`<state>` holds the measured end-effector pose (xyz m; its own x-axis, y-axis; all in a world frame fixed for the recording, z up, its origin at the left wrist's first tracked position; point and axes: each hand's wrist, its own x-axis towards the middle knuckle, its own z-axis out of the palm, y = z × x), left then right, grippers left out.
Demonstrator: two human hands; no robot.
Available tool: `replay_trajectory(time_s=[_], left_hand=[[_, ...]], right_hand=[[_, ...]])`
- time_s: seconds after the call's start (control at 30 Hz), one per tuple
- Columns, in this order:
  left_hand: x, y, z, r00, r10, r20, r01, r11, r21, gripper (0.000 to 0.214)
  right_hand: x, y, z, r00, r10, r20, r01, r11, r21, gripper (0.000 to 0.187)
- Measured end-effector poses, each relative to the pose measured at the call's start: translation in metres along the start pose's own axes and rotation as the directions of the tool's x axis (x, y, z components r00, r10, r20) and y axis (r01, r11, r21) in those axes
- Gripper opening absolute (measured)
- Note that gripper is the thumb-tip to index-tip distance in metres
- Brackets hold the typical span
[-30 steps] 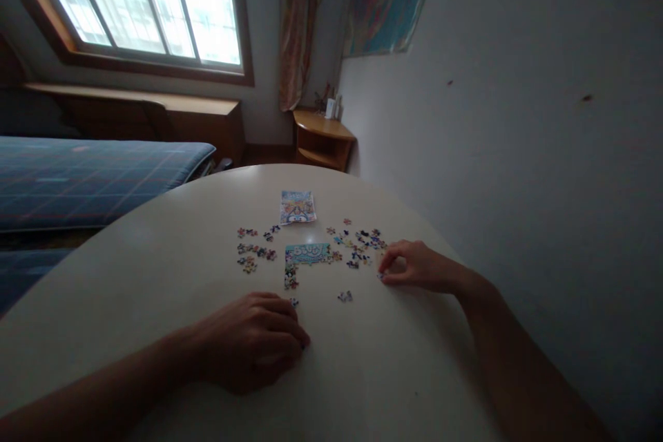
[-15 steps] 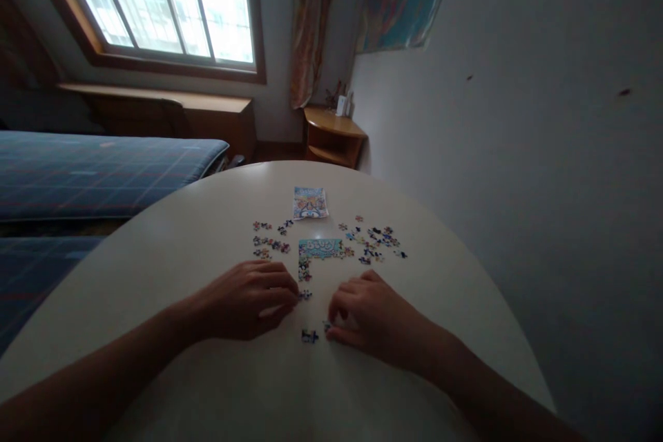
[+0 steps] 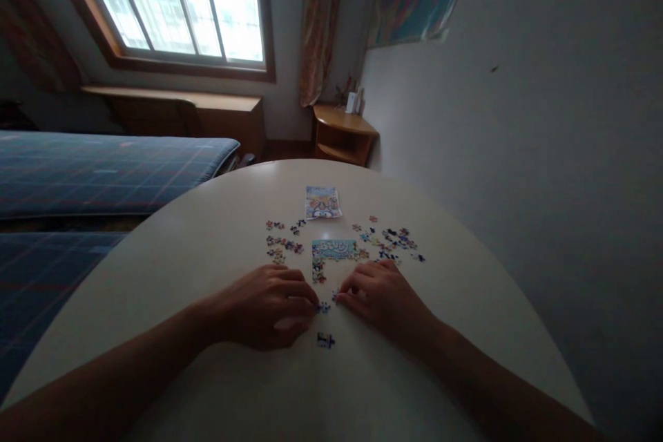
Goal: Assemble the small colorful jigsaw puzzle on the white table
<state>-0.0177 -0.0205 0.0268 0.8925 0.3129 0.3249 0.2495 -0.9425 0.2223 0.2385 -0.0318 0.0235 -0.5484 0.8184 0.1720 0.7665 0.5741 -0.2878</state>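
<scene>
On the round white table lies a partly joined jigsaw, an L of blue top row and a short left column. My left hand rests knuckles up, fingers curled, its fingertips touching a small piece below the column. My right hand faces it from the right, fingertips pinched at the same spot. Whether either hand grips a piece is hidden. Another loose piece lies just in front of both hands.
Loose pieces are scattered left and right of the jigsaw. A small picture card lies beyond it. A bed with a blue checked cover stands left, a wooden corner shelf behind, a wall close on the right.
My right hand came back from the pile at the right, set down near the table's front, then slid forward to meet the left hand's fingertips. The left hand moved slightly forward.
</scene>
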Motion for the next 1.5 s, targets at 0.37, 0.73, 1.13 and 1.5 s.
replay_trajectory(time_s=[0.37, 0.73, 1.13, 1.5], left_hand=[[0.006, 0.005, 0.008, 0.996, 0.065, 0.059, -0.063, 0.997, -0.032, 0.028], [0.009, 0.006, 0.009, 0.995, 0.068, 0.067, -0.065, 0.997, -0.038, 0.027], [0.008, 0.007, 0.008, 0.995, 0.048, 0.085, -0.046, 0.999, -0.029, 0.029], [0.009, 0.006, 0.008, 0.995, 0.064, 0.071, -0.062, 0.997, -0.035, 0.03]], right_hand=[[0.003, 0.0, 0.01, 0.999, -0.007, -0.047, 0.009, 0.999, 0.041, 0.006], [0.007, -0.005, 0.013, 0.998, 0.039, -0.056, -0.035, 0.997, 0.071, 0.01], [-0.013, -0.005, -0.027, 0.994, -0.023, 0.11, 0.007, 0.99, 0.14, 0.006], [-0.008, -0.004, -0.011, 0.984, -0.038, 0.171, 0.015, 0.99, 0.138, 0.003]])
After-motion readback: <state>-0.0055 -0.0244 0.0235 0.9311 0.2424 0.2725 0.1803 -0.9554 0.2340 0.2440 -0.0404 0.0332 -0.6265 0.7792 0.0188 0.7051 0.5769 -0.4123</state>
